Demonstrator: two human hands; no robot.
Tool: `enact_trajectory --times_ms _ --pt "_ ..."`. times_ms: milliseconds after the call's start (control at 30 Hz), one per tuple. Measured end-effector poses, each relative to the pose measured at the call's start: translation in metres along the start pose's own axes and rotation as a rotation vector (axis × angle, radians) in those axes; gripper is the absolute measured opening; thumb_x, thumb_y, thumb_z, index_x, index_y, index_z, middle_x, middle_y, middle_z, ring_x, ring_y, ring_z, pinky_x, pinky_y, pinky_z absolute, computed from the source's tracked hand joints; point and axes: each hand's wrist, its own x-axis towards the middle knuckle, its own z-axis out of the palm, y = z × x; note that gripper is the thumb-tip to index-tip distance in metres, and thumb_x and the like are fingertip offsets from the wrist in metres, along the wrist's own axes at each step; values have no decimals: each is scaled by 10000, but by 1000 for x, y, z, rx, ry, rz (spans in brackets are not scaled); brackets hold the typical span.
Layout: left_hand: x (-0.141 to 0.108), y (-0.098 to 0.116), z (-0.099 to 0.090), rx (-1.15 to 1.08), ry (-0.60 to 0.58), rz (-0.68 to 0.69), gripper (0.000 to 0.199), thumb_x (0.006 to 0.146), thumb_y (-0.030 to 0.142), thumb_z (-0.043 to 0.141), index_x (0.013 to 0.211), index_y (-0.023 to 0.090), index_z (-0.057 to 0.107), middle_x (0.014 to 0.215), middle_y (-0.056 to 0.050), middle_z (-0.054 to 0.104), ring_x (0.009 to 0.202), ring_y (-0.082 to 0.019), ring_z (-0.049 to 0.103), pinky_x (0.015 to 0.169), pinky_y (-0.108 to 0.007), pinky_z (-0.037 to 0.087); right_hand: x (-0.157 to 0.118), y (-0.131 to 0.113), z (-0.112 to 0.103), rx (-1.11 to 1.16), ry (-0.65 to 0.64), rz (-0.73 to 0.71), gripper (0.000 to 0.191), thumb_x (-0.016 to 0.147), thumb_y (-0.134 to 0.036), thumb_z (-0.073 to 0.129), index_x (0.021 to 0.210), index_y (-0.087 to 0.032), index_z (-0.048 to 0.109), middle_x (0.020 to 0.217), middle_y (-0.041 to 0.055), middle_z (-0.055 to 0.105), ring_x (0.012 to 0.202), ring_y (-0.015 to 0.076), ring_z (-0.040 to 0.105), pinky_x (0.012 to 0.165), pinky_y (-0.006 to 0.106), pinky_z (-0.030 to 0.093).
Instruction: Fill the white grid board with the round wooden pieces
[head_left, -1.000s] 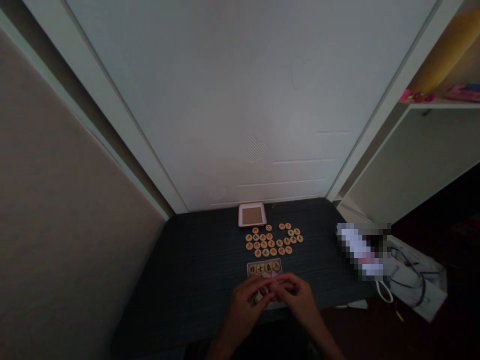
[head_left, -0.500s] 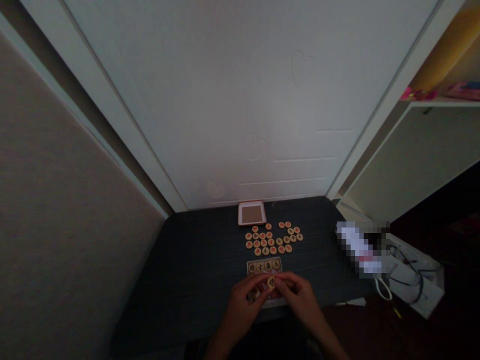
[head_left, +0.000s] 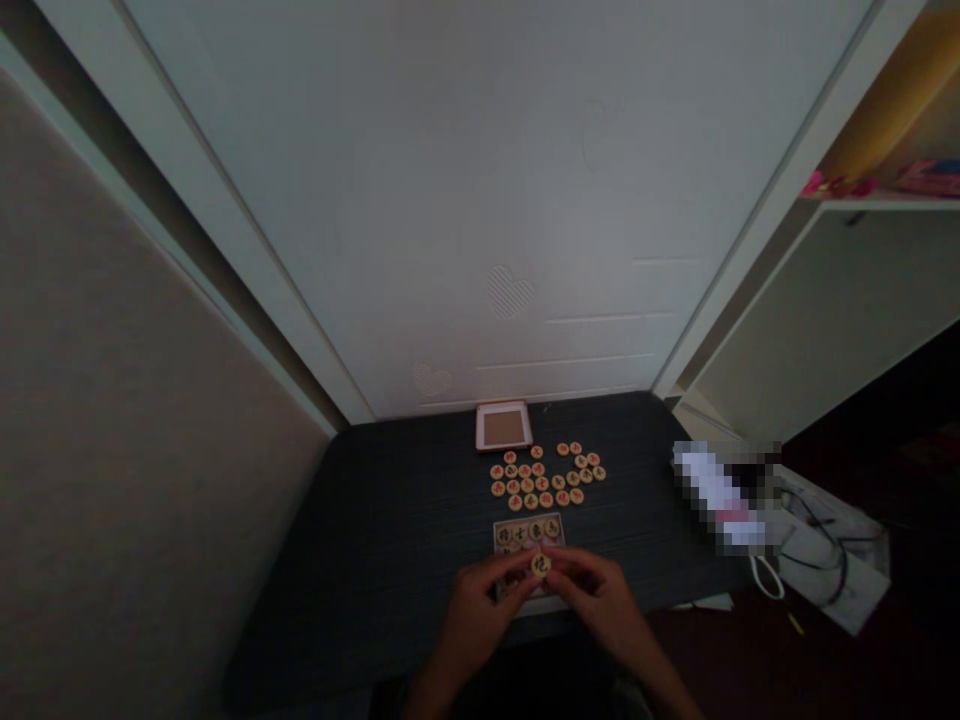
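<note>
Between the fingertips of both hands is a round Chinese chess piece with a black character facing up. My left hand pinches it from the left, and my right hand grips its right side. Beneath them lies a shallow box, partly covered by my hands. Along its far side is a row of pieces with black characters, among them a piece. Beyond the box, loose chess pieces with red or black characters are spread flat on the dark table.
A box lid with a brown panel lies at the back of the dark table, near a white panel with heart patterns. On the right are a blurred pale item and a white container with cables.
The held piece has turned a little and shifted slightly left, so its black character shows more fully. Both hands stay over the box; the loose pieces have not moved.
</note>
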Motion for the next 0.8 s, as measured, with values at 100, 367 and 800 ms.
enact_trajectory --times_ms 100,367,800 --pt "0 1 -1 -18 -27 -11 245 864 371 692 1073 282 784 1101 -39 777 989 -248 742 925 -362 583 0 1 0 -17 -1 -14 444 761 -552 783 1090 -254 777 1151 97 755 1059 294 705 954 427 543" --pt "1 -3 -3 -53 -44 -33 231 884 370 675 1073 293 784 1096 -40 779 959 -244 752 884 -350 604 0 8 -3 -61 -9 -23 417 807 -507 759 1140 -257 755 1189 95 740 1116 297 679 992 437 515" --pt "0 -9 -2 -14 -14 -5 245 869 336 710 1098 279 775 1065 -39 789 921 -219 747 904 -331 582 -2 -1 -4 -117 -25 -38 414 832 -509 736 1163 -262 749 1205 84 735 1142 306 669 1034 450 487"
